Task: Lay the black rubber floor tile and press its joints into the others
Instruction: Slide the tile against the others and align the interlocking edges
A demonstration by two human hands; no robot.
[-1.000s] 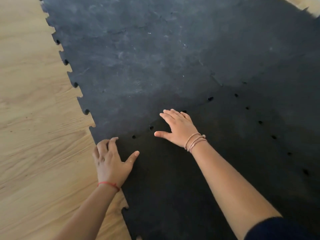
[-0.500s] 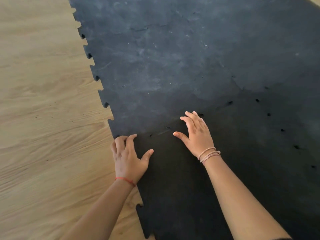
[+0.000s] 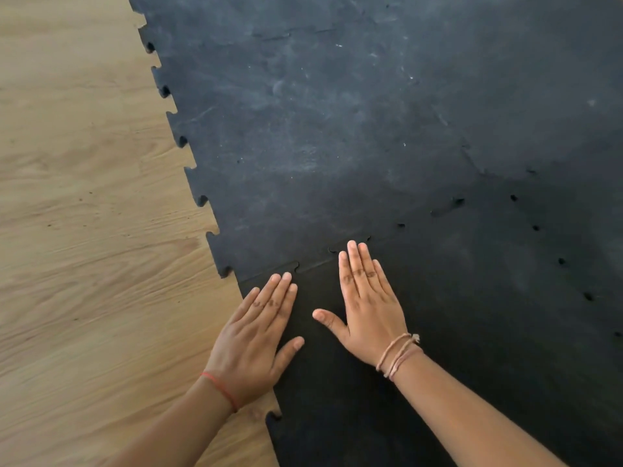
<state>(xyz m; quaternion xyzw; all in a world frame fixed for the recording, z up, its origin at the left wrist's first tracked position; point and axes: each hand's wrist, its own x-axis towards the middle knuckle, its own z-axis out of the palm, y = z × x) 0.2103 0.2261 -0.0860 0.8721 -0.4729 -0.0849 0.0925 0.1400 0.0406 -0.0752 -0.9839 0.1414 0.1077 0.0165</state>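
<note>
Spanning most of the view: laid black tiles (image 3: 337, 129), dusty grey, puzzle-edged against the wooden floor (image 3: 84, 230) on the left. Lying nearest and darkest, the new tile (image 3: 455, 332), meeting the others along a joint (image 3: 313, 266) running from lower left up to the right, dark gaps showing unseated further right. Pressing flat just behind that joint: left hand (image 3: 256, 338) at the tile's left edge, fingers together, holding nothing; right hand (image 3: 365, 305) likewise spread flat and empty, fingertips (image 3: 352, 246) touching the joint. Probably needing pressure rightward next, nearer the right hand.
</note>
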